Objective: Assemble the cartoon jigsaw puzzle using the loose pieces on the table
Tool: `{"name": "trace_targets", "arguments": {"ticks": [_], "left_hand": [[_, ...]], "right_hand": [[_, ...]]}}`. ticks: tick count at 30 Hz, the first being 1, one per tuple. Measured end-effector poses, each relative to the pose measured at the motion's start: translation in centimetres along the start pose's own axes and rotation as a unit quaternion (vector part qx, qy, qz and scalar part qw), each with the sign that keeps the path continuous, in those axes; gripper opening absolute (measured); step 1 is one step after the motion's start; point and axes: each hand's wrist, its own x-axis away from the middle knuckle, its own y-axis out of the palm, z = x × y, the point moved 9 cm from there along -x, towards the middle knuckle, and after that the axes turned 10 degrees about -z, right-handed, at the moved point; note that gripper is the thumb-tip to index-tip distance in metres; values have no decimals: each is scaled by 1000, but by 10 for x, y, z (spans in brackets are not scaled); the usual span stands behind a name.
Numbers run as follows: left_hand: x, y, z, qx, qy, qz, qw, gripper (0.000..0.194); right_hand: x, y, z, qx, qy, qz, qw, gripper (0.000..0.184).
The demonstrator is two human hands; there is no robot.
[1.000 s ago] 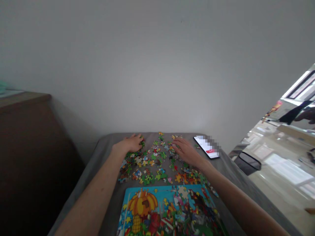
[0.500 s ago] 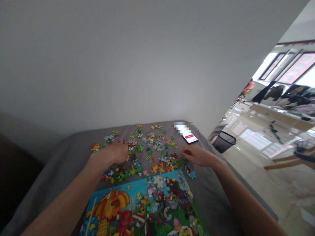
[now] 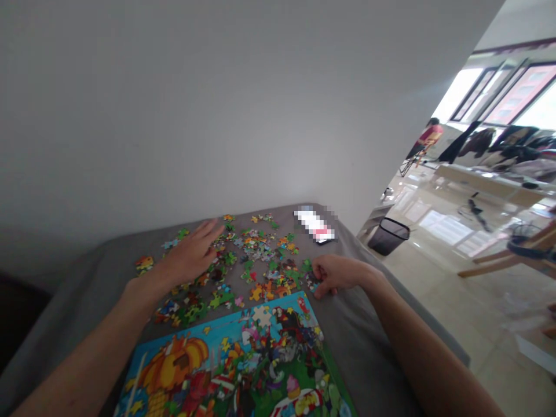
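Spreading left hand, palm down and fingers extended, over loose puzzle pieces at 9 o'clock, with left grip released; reading the clock from the middle of that scatter, 12 toward the pale wall. Curling right hand at 3 o'clock, beside the outermost pieces on the grey-draped table, fingers bent and thumb low. Cannot tell about any piece inside the right grip. Lying at 6 o'clock, nearest the body: puzzle board with a bright cartoon scene, including an orange pumpkin toward 10 o'clock on the board and a pale piece-shaped patch toward 1 o'clock. Resting at 2 o'clock, near the far corner of the table: phone, lit, partly pixelated. Standing farther out between 2 and 3 o'clock, on the tiled floor: dark bin. Visible well beyond, toward 2 o'clock: person in red, windows.
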Motion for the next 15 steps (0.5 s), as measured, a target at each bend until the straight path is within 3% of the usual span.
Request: {"name": "trace_targets", "arguments": {"ticks": [4, 9, 12, 15], "left_hand": [[7, 1, 19, 47, 33, -48, 997, 58], [16, -3, 45, 72, 53, -67, 994, 54], [21, -4, 68, 81, 107, -80, 988, 47], [25, -2, 91, 84, 158, -78, 981, 37]], "right_hand": [[-3, -16, -8, 15, -59, 89, 994, 27], [6, -34, -30, 105, -110, 247, 957, 20], [8, -24, -50, 110, -172, 266, 942, 18], [6, -3, -73, 138, -239, 248, 929, 20]]}}
